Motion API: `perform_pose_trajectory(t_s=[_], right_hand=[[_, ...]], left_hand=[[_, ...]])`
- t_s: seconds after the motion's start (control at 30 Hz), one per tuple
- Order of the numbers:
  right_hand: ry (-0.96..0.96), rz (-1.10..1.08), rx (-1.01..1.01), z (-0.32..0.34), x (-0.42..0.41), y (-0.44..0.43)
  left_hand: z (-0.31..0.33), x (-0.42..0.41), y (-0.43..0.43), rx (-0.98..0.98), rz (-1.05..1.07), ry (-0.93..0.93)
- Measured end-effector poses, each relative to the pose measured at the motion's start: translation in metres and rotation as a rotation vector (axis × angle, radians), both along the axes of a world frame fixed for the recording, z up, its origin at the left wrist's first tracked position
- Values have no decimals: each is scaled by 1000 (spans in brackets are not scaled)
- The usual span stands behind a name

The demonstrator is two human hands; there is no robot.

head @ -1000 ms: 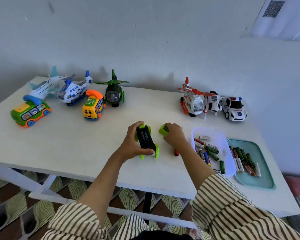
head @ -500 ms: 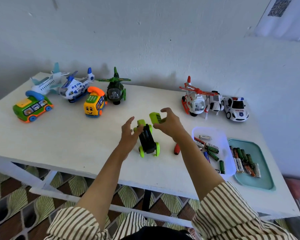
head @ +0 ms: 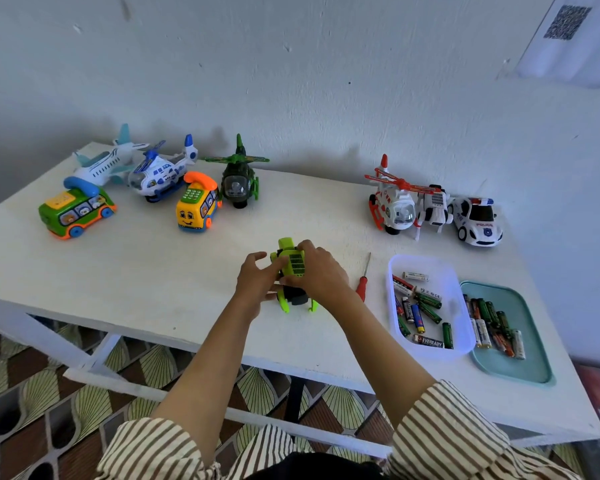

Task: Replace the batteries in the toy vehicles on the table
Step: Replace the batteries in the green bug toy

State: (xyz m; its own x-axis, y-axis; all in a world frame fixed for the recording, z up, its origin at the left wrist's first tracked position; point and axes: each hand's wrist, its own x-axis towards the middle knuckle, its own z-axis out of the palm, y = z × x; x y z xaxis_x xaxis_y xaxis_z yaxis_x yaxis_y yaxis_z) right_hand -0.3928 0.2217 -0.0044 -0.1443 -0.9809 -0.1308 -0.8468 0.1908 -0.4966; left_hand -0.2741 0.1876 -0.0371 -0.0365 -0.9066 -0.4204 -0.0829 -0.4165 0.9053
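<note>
The right hand (head: pixel 321 271) curls thumb and fingers round a ribbed green lid (head: pixel 297 264), holding it against the underside of one upturned green car (head: pixel 296 296). The left hand (head: pixel 257 282) has loosely spread fingers (head: pixel 274 263), and its tips touch the car's left side without closing round it. The car lies wheels-up near the middle of the white table (head: pixel 153 271), towards the front edge. Just right of the right wrist lies one red-handled screwdriver (head: pixel 362 287). Beyond it stand two containers side by side: a white tub (head: pixel 430 353) with about eleven loose batteries (head: pixel 428 301), and a teal tray (head: pixel 515 370) with a heap too overlapped to count. Eight more toys line the back. Five are at the left: a plane (head: pixel 106 164), a blue helicopter (head: pixel 161 174), a green bus (head: pixel 75 209), a yellow bus (head: pixel 196 209) and a green helicopter (head: pixel 239 183). Three are at the right: a red helicopter (head: pixel 394 202), a white robot (head: pixel 433 206) and a police car (head: pixel 477 221). Two striped sleeves (head: pixel 146 448) fill the bottom edge.
</note>
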Motion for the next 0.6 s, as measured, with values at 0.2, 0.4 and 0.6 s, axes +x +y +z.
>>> perform_pose_trajectory(t_s=[0.2,0.4,0.6], right_hand=[[-27,7,-28,0,-5,1],[-95,15,-61,-5,-4,-1],[-669,-243,63,-13,-17,-3]], left_hand=[[3,-1,-1,3,-18,98],[3,-4,0,2,-29,141],[6,2,-2,74,-85,230]])
